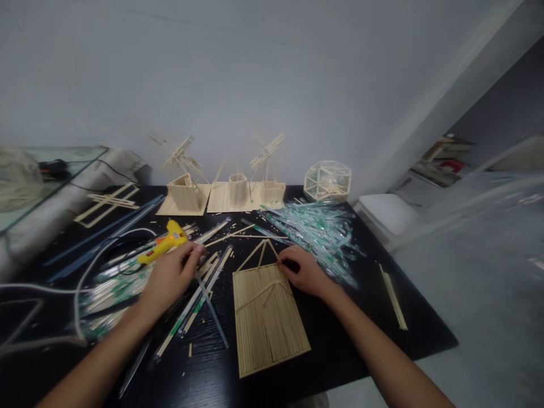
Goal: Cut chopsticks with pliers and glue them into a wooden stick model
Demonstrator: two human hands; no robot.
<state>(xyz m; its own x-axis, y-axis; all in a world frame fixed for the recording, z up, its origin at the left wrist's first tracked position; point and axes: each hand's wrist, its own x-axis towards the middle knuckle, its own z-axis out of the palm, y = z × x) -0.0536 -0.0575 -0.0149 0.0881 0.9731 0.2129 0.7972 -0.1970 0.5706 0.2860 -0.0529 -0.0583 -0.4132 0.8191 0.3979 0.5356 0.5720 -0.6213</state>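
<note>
A flat panel of bamboo sticks (266,323) lies on the black table in front of me. Thin sticks form a peaked frame (263,252) standing at its far edge. My right hand (304,271) is closed at that frame's right foot, its fingertips pinching a thin stick by the panel's corner. To the left of the panel, my left hand (174,272) has its thumb and fingers pressed together; what lies between them is hidden. Beside it is a yellow glue gun (164,245). A translucent glue stick (215,314) slants out from below that hand toward the panel.
Stick models with windmill-like blades (185,192) stand along the wall, near a round stick frame (327,181). Plastic wrappers (314,226) heap at the right back; wrapped sticks (114,289) and a white cable (79,306) lie left. Loose sticks (393,300) rest near the right edge.
</note>
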